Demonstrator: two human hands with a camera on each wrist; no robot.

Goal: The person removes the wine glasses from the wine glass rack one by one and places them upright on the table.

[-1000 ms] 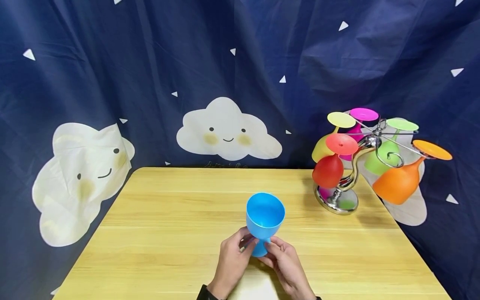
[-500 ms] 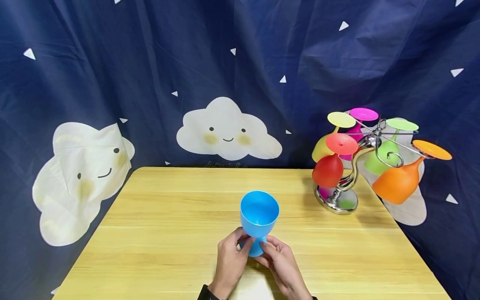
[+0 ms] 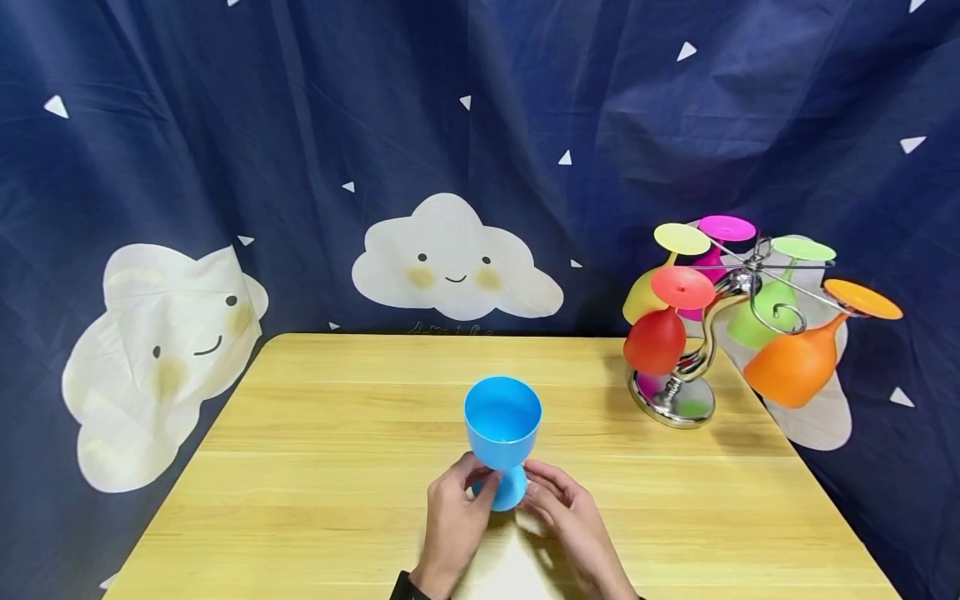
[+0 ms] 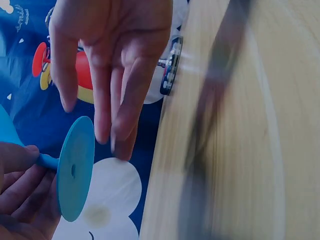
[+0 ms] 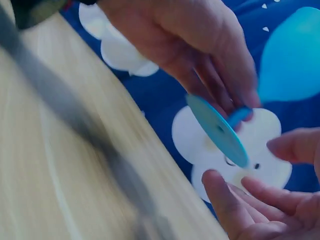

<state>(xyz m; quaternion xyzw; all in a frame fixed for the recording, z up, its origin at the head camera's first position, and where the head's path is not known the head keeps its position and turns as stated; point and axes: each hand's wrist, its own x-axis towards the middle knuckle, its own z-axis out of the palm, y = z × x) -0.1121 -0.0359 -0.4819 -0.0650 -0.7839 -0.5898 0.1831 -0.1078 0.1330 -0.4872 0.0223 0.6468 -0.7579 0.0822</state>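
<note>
Upright in front of me is a blue plastic goblet [image 3: 502, 421] with a wide bowl and a round foot. My left hand [image 3: 456, 521] pinches its stem between thumb and fingers. The left wrist view shows the underside of the foot [image 4: 75, 170] with a small hole at its centre, raised off the table. Beside the foot, my right hand [image 3: 576, 527] has its fingers loosely extended and holds nothing. From the right wrist, a gap shows between the right fingers [image 5: 220, 195] and the foot.
At the back right stands a chrome glass rack [image 3: 705, 354]. Several goblets hang upside down from it, among them a red one [image 3: 656, 342] and an orange one [image 3: 798, 367]. The wooden table [image 3: 322, 433] meets a navy curtain [image 3: 300, 167] printed with clouds.
The goblet has shifted left and slightly up in the head view with my left hand. My right hand has let go of the stem and drawn apart from it. The rack is unmoved.
</note>
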